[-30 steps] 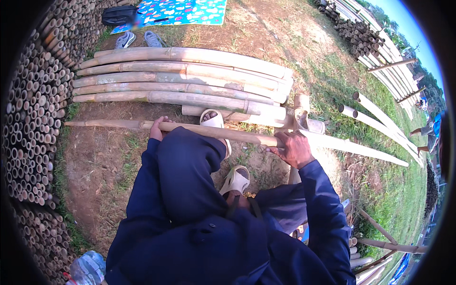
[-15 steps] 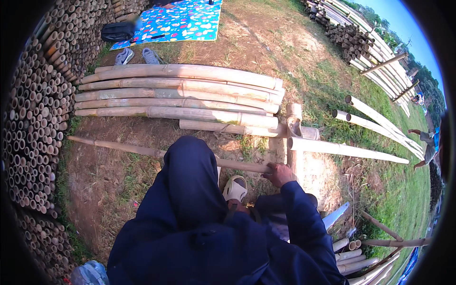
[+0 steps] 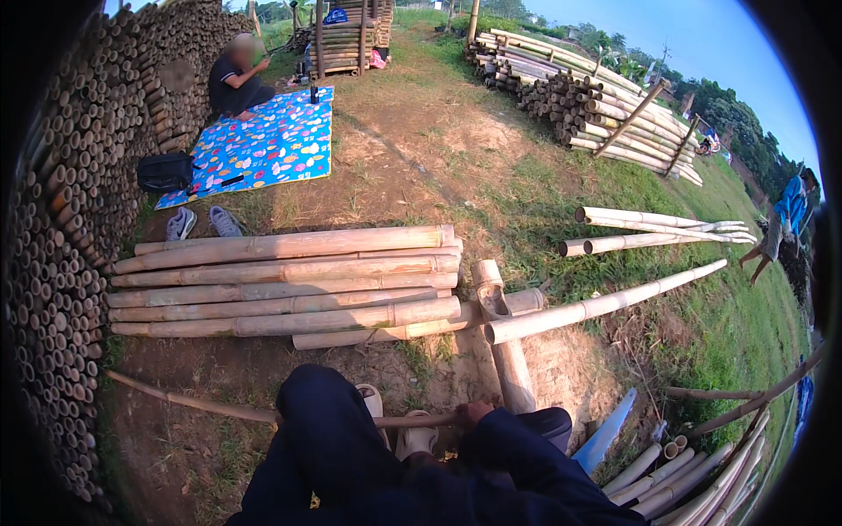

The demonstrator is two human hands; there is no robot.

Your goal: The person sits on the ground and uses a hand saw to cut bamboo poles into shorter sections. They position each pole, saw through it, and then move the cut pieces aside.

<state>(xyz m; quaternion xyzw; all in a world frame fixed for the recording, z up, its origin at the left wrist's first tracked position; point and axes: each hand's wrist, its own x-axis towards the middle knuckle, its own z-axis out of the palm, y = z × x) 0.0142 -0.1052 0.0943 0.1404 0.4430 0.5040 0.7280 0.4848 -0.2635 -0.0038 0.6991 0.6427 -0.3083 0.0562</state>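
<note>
At far left, stacked tan bamboo rounds [image 3: 54,324] stand near the tip of a long slender brown bamboo pole [image 3: 197,401], so short level shifts advised, open brown dirt [image 3: 228,366] beyond; left hand hidden, grip undeterminable, behind navy-trousered knee [image 3: 323,412]; right hand [image 3: 475,412], fingers wrapped round the pole's right end, should avoid the flat blue tapered blade [image 3: 605,434].
</note>
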